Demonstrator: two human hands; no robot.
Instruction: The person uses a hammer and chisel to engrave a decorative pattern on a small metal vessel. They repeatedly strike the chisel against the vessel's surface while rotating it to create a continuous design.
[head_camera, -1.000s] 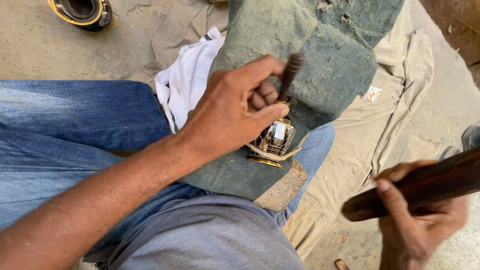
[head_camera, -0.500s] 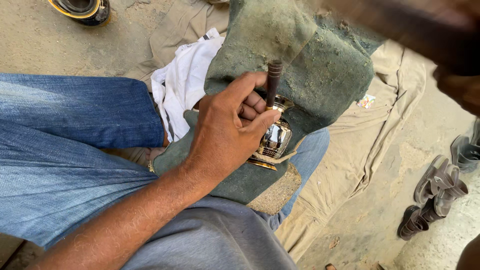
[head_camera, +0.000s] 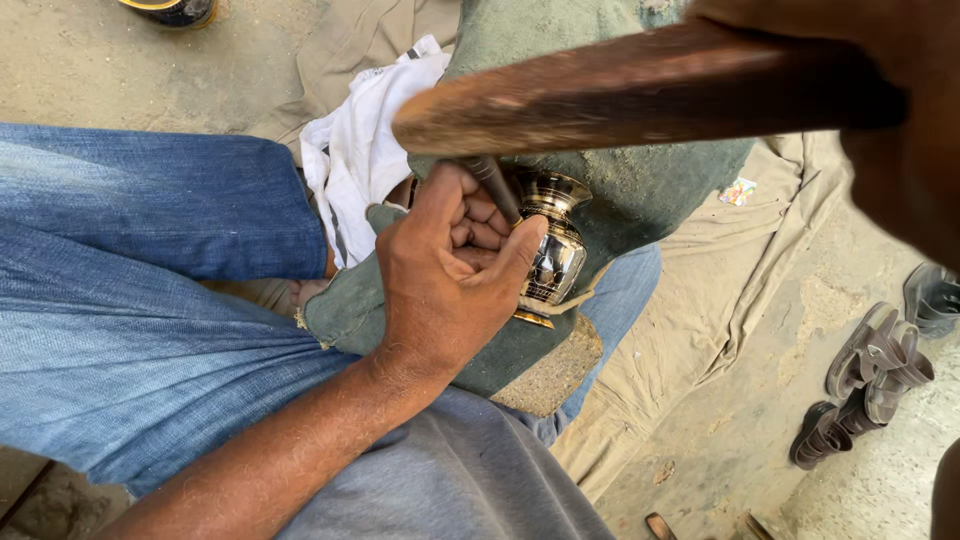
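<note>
Two hands are seen: the left hand (head_camera: 450, 270) is curled around a thin dark tool (head_camera: 492, 184) and pressed against a small shiny metal vase (head_camera: 553, 250), which is rested on a green cushion (head_camera: 640, 190) over the lap; a wooden stick (head_camera: 640, 90) is gripped by the right hand (head_camera: 900, 120), raised just above

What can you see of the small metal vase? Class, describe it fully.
The vase is small and shiny, apparently polished brass with dark engraved bands, with a flared mouth, narrow neck, round belly and short foot. It lies tilted on a grey-green pad over the person's lap. The left hand steadies it, thumb on its belly, and holds a thin dark tool at its neck.
</note>
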